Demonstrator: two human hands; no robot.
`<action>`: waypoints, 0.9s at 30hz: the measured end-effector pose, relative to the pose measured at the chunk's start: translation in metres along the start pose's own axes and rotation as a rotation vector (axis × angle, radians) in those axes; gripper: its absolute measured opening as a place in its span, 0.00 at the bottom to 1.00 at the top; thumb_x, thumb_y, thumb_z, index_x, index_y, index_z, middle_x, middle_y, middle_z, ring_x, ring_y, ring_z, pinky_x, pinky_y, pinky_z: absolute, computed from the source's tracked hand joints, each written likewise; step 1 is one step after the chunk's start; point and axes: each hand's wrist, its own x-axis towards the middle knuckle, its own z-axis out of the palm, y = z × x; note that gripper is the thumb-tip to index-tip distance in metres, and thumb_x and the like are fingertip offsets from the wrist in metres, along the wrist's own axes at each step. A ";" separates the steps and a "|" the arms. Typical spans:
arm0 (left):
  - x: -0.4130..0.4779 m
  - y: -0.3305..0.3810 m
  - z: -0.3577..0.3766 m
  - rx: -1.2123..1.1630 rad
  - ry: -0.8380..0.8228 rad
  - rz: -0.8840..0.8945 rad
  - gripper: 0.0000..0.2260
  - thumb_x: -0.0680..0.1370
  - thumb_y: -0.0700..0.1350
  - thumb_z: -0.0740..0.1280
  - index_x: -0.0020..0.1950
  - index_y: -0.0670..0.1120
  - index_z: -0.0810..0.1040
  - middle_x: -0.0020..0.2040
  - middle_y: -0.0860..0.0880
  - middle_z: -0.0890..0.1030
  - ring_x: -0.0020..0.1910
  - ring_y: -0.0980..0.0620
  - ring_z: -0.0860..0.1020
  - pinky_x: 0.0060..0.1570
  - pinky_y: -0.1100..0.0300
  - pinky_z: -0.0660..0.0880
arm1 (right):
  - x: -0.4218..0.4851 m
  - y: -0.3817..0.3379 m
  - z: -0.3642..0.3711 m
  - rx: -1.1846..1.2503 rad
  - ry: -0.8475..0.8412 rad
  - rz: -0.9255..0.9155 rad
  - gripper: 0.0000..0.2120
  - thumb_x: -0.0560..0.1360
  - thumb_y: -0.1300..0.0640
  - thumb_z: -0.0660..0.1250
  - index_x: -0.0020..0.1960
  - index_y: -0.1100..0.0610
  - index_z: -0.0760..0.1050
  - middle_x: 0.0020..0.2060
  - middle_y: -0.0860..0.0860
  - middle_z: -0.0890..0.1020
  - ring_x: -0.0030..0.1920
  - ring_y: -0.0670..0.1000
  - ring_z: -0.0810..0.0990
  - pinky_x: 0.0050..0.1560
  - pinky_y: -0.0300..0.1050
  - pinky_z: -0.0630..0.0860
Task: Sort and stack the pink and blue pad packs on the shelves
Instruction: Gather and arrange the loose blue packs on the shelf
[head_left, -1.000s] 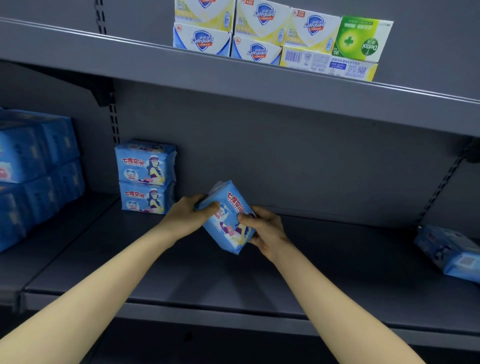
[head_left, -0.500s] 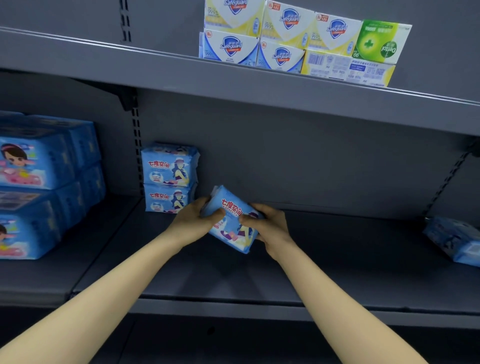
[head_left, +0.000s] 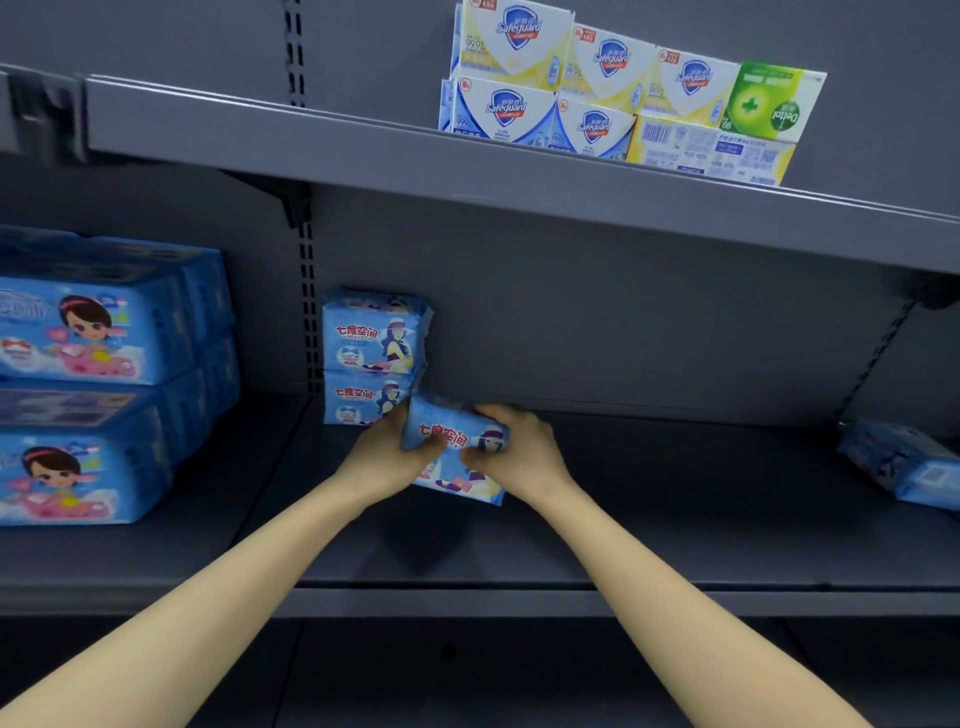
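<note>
Centrally, blue pack (head_left: 457, 480), red "七度空间"; Safeguard boxes (head_left: 519, 111) above.

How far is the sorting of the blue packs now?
Done: a stack of two packs stands on the shelf. In hand: the left hand and right hand grip a third pack beside it. Left: a loose pack lies far right.

This is a shop aisle, fitted with grey metal display shelving: a slotted upright (head_left: 307, 322) carries bracketed shelf boards (head_left: 363, 150). Above and to the right of the upright, Safeguard soap boxes (head_left: 519, 111) and a green Dettol box (head_left: 769, 104) face outward in rows. Left of it, large blue pad packs (head_left: 93, 332) are stacked; just right of it, two smaller blue pad packs (head_left: 371, 338) are stacked.
</note>
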 end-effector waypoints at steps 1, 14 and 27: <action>-0.001 -0.002 -0.002 -0.001 0.006 0.005 0.18 0.78 0.47 0.63 0.68 0.50 0.67 0.60 0.53 0.75 0.61 0.51 0.73 0.56 0.61 0.68 | -0.001 -0.005 0.002 -0.079 0.002 -0.028 0.25 0.68 0.57 0.71 0.64 0.51 0.73 0.57 0.50 0.78 0.55 0.50 0.77 0.54 0.40 0.74; -0.006 -0.039 -0.028 -0.011 -0.001 0.053 0.24 0.81 0.46 0.58 0.76 0.50 0.56 0.68 0.50 0.71 0.66 0.51 0.71 0.59 0.63 0.66 | -0.009 -0.038 0.029 -0.246 0.020 -0.100 0.27 0.72 0.58 0.69 0.70 0.54 0.67 0.69 0.49 0.69 0.65 0.51 0.71 0.60 0.40 0.68; -0.011 -0.061 -0.049 -0.012 0.008 0.075 0.28 0.81 0.45 0.58 0.77 0.51 0.48 0.69 0.50 0.70 0.64 0.50 0.72 0.61 0.59 0.69 | -0.008 -0.054 0.058 -0.310 0.023 -0.134 0.28 0.72 0.58 0.67 0.71 0.54 0.65 0.71 0.50 0.64 0.69 0.53 0.66 0.63 0.44 0.68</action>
